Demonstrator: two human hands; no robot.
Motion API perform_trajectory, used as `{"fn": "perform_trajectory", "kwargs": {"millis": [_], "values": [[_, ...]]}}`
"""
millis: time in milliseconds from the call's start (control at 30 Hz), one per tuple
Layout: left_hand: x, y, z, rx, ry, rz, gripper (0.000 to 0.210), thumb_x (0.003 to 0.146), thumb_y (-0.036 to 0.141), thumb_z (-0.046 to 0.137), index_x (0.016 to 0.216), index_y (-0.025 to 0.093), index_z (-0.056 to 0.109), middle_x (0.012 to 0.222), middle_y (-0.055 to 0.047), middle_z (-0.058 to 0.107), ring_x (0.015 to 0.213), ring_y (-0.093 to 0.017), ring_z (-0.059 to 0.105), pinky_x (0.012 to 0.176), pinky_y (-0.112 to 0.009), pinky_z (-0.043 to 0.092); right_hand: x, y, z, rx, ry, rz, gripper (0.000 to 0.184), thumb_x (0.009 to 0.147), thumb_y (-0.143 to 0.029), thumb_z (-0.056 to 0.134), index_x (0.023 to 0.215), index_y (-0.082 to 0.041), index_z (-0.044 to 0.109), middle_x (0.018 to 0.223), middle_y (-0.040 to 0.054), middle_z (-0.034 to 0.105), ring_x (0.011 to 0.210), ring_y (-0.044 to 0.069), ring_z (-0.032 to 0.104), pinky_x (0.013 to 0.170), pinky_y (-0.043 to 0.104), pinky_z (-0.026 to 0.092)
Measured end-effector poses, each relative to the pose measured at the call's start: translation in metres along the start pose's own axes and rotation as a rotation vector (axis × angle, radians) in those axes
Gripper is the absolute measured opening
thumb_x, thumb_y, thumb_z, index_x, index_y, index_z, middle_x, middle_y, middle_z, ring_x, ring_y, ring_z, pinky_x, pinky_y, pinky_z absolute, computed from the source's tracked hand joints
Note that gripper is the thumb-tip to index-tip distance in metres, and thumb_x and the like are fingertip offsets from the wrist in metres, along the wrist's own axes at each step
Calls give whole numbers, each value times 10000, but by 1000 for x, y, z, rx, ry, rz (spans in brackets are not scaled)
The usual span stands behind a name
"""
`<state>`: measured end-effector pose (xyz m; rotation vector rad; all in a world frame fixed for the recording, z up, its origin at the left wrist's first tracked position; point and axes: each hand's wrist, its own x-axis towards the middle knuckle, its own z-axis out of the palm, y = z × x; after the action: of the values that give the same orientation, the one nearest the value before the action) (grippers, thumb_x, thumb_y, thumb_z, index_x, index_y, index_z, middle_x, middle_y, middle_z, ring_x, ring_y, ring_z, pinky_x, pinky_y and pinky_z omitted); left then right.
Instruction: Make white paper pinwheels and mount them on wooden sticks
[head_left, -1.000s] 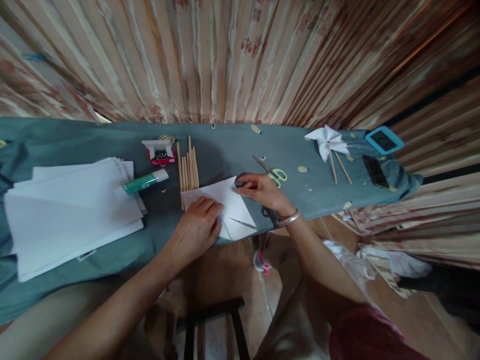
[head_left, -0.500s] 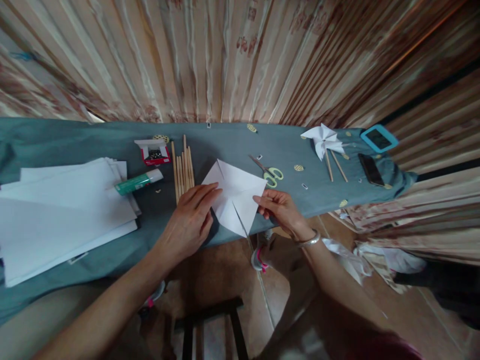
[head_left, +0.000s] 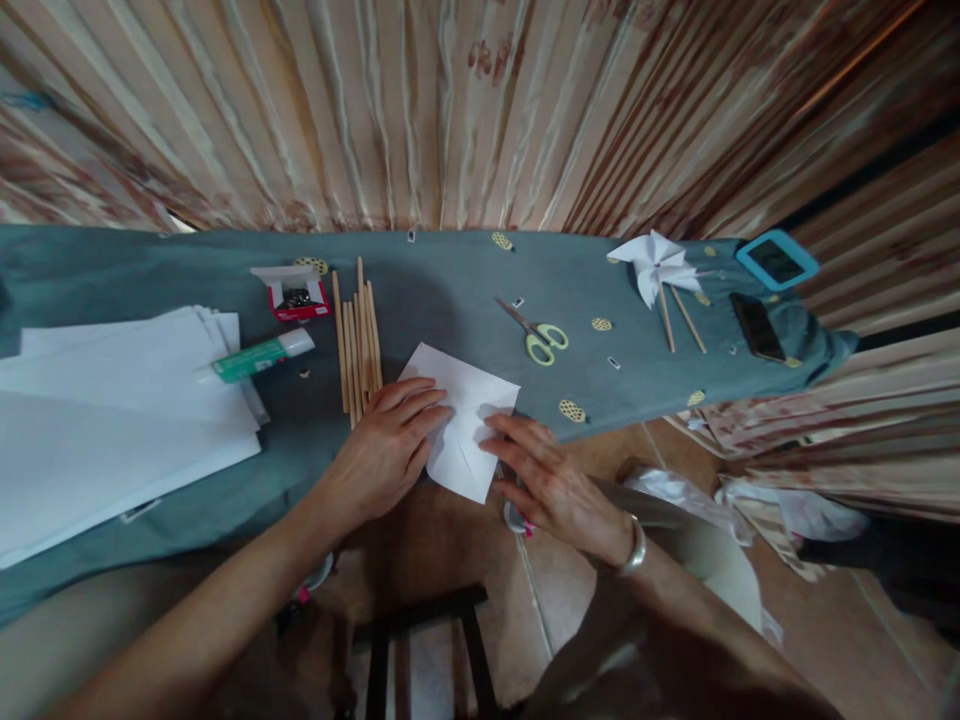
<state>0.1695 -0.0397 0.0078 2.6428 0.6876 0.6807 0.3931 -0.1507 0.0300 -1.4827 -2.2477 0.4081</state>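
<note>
A white paper square (head_left: 472, 402) with slits cut in from its corners lies at the table's front edge, its near corner jutting past it. My left hand (head_left: 386, 440) rests on its left side, fingers stretched out flat. From the right, my right hand (head_left: 544, 475) touches the paper with its fingers apart and extended; a bracelet circles that wrist. Just left of the paper lie several wooden sticks (head_left: 350, 350). Scissors with light green handles (head_left: 541, 340) lie beyond the paper to the right.
A green glue stick (head_left: 259, 358) lies against a stack of white paper (head_left: 127, 400). Behind it stands an open red-and-white box (head_left: 298, 300) of small dark pieces. To the right are a paper pinwheel (head_left: 654, 268), two sticks, a phone (head_left: 757, 325) and a blue-framed device (head_left: 777, 260).
The paper has turned slightly and come nearer to me. My right hand has gone from pinching its right corner to spreading its fingers on it. My left hand stays on the left side.
</note>
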Motion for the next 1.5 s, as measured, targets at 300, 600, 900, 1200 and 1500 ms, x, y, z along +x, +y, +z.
{"fn": "perform_trajectory", "kwargs": {"millis": [300,600,900,1200,1500], "values": [[3,5,-1,-11,1,2,273,917,148,438,1002,90,690,1140,-156,677,1158,-297,538,990,-517,486,13,12,4,262,16,14,207,936,-211,549,1078,-188,698,1202,94,665,1130,210,589,975,404,491],[2,5,-2,-36,4,-9,264,917,145,440,1006,88,683,1116,-145,680,1143,-286,533,995,-495,477,26,15,11,419,59,302,135,897,-273,615,985,-237,711,918,25,708,878,167,634,832,338,497],[6,0,-11,-91,56,-107,316,902,152,386,1046,150,666,1090,-101,677,1106,-263,541,989,-472,458,34,11,11,392,52,418,128,859,-270,641,959,-193,658,827,10,660,754,141,602,735,282,479],[4,1,-8,-179,94,-192,334,894,133,361,1084,141,636,1043,-96,678,1079,-240,553,964,-429,469,41,8,7,348,0,418,62,849,-225,636,895,-183,639,762,-12,626,708,124,580,695,258,447],[4,4,-6,-206,73,-249,371,889,124,340,1170,162,579,1099,-77,665,1112,-233,537,990,-424,456,48,9,3,328,-57,411,29,832,-211,634,854,-193,638,759,-13,652,688,125,601,676,255,454]]}}
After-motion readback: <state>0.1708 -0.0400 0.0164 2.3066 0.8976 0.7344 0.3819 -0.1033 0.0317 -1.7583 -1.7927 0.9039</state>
